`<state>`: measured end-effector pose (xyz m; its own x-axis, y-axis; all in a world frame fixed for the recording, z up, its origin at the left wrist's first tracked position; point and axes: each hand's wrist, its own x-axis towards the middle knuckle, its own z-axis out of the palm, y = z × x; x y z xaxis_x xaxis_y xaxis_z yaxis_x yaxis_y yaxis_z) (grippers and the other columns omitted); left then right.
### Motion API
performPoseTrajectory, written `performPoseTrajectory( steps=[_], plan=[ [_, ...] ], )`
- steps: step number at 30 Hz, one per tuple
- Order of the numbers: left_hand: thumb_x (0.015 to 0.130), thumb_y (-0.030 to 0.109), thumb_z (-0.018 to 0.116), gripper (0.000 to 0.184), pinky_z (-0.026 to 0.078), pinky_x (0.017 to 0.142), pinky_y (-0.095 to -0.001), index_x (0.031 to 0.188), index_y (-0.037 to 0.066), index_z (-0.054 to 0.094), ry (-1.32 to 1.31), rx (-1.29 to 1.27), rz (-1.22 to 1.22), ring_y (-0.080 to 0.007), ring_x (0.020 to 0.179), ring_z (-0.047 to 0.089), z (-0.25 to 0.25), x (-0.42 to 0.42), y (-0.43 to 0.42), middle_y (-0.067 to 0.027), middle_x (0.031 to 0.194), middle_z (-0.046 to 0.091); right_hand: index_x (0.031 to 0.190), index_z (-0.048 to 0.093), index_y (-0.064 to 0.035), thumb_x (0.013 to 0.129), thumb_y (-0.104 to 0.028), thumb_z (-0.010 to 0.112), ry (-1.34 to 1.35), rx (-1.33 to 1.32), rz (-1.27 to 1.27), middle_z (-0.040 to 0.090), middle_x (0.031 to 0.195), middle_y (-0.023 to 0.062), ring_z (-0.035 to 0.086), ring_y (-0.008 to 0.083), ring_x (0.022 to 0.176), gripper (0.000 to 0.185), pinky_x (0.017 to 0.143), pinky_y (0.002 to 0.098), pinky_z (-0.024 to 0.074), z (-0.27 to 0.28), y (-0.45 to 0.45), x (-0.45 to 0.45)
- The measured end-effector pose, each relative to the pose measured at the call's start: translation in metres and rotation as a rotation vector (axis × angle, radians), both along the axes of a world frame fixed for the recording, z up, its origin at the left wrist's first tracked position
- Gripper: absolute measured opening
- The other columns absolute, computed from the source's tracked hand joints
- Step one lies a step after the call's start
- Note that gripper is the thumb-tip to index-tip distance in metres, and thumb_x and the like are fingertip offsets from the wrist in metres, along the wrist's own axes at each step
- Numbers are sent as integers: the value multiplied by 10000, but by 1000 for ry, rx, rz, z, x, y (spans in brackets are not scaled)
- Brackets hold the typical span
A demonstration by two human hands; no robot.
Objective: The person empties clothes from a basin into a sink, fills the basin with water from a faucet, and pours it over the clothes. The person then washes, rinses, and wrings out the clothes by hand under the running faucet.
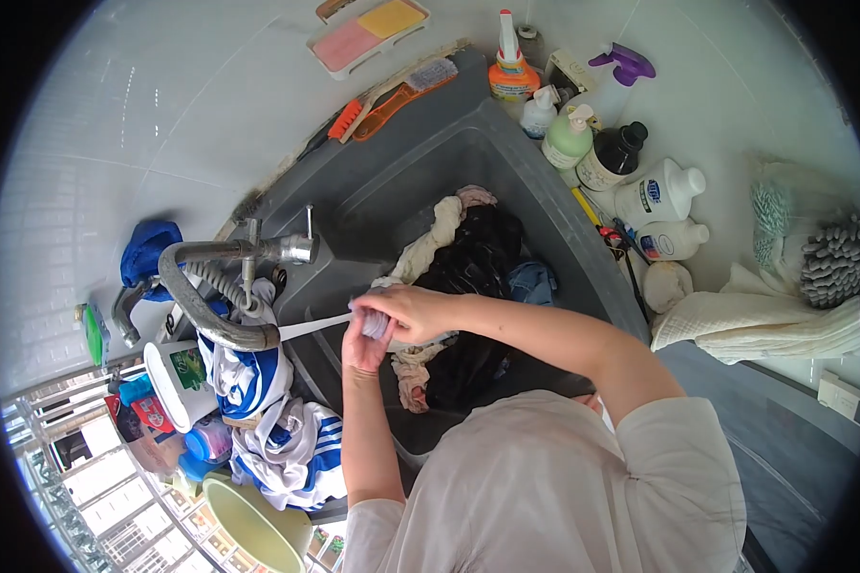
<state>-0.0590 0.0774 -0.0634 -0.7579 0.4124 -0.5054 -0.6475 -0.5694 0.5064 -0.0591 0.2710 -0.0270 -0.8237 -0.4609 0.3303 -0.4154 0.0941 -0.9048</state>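
A small pale lavender-white cloth [376, 326] is bunched between my two hands; its exact kind is unclear. My left hand [361, 351] grips it from below, fingers curled around it. From above, my right hand [401, 310] is closed over the same cloth. A stream of water runs from the curved metal faucet [222, 331] onto my hands. Beneath them, in the grey sink [545, 191], lie wet clothes: a black garment [478, 253], a cream twisted cloth [430, 244] and a blue denim-like piece [532, 284].
Bottles, including an orange spray bottle [513, 78] and a white jug [659, 191], line the sink's right rim. Brushes [401, 100] rest along the back edge. White-and-blue clothing [291, 444], a white tub [182, 382] and a pale green bucket [253, 525] stand at left.
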Motion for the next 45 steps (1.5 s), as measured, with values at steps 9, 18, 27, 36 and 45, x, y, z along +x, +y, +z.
performPoseTrajectory(
  steps=[9, 18, 27, 36, 45],
  plan=[
    [678, 70, 699, 180, 271, 393, -149, 793, 63, 561, -42, -205, -692, -56, 486, 421, 60, -32, 17, -44, 714, 549, 1303, 467, -115, 803, -145, 578, 765, 316, 122, 436, 1424, 67, 490, 222, 1246, 514, 1004, 391, 423, 1, 8, -50],
    [700, 66, 672, 991, 529, 615, -431, 1453, -45, 38, 954, -1682, -611, -330, 694, 670, -6, -27, 25, -208, 851, 657, 768, 681, -83, 713, -181, 585, 260, 934, 76, 690, 723, 102, 674, 276, 630, 147, 562, 406, 520, -39, -18, -38],
    [804, 188, 537, 602, 507, 485, -377, 1384, 142, 383, 1943, -1337, -1292, -268, 548, 628, 26, -19, 18, -94, 653, 602, 925, 626, -62, 698, -222, 636, -796, 356, -128, 646, 773, 112, 625, 319, 731, 278, 634, 436, 479, -66, -50, 54],
    [746, 238, 577, 492, 468, 450, -283, 1228, 171, 510, 2324, -1141, -916, -157, 527, 583, 76, -3, 7, -4, 659, 530, 566, 441, -119, 701, -141, 657, -1518, -203, 192, 407, 513, -14, 276, 56, 403, 255, 409, 240, 163, 7, -30, 71],
    [700, 140, 734, 462, 532, 687, -345, 1145, 135, 611, 896, -1925, -323, -290, 789, 653, 163, 119, -70, -129, 876, 638, 1371, 404, -72, 671, -375, 769, -78, 649, 382, 427, 1378, 190, 429, 357, 1253, 845, 1009, 423, 402, -113, -98, 83]
  ],
)
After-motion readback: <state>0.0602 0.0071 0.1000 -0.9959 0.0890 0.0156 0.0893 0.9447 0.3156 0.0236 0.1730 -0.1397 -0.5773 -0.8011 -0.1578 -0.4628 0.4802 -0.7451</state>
